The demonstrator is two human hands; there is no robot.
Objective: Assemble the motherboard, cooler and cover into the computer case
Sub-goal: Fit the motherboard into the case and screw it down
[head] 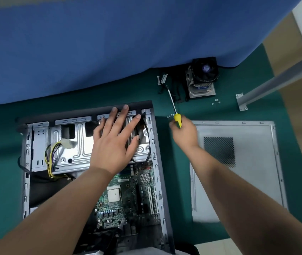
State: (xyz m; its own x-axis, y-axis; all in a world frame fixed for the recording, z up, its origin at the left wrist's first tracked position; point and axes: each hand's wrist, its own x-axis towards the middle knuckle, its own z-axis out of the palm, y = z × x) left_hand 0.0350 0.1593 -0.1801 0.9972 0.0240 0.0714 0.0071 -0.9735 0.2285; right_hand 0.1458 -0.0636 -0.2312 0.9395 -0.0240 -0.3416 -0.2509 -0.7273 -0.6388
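From the head view, the computer case [157, 162] lies open on the green surface [174, 92], the motherboard [128, 196] already inside it. The left hand [115, 138] rests flat, fingers spread, on the case's drive cage. Right of the case, the right hand [184, 133] grips a yellow screwdriver [176, 117]. Beyond the case's far right corner stands the cooler [202, 76]: probably heavy, with delicate fins, best lifted by its sides. The cover [238, 170], just right of the case, looks thin, stiff and sharp-edged.

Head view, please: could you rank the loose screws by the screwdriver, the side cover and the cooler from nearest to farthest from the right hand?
1. Loose screws, just left of the right hand.
2. Side cover, flat on its right.
3. Cooler, farther back by the blue cloth.
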